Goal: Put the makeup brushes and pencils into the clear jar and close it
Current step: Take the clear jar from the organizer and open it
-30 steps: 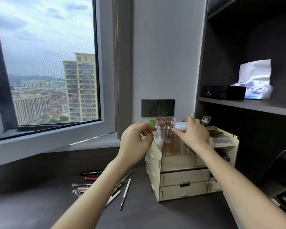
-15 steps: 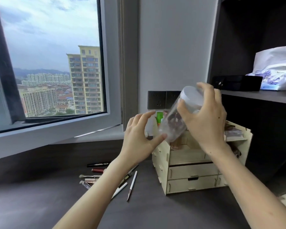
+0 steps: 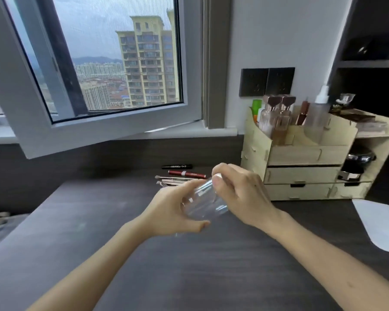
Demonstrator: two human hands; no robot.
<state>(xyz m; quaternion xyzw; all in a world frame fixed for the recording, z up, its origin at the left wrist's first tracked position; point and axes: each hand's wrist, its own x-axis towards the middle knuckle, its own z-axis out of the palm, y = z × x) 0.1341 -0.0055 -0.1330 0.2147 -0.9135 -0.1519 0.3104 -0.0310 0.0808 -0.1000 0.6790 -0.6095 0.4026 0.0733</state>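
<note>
- clear jar (image 3: 202,204) held tilted above the dark desk (image 3: 189,277), between both hands; looks empty
- left hand (image 3: 173,209) cups its base, fingers curled round the wall; right hand (image 3: 240,194) closed over the lid end
- likely light, rigid, smooth plastic; apt to slip; best gripped round the body while the lid is twisted
- brushes and pencils (image 3: 180,177) lie on the desk just beyond the hands, beside the wooden organiser (image 3: 305,153); none in the jar yet
</note>
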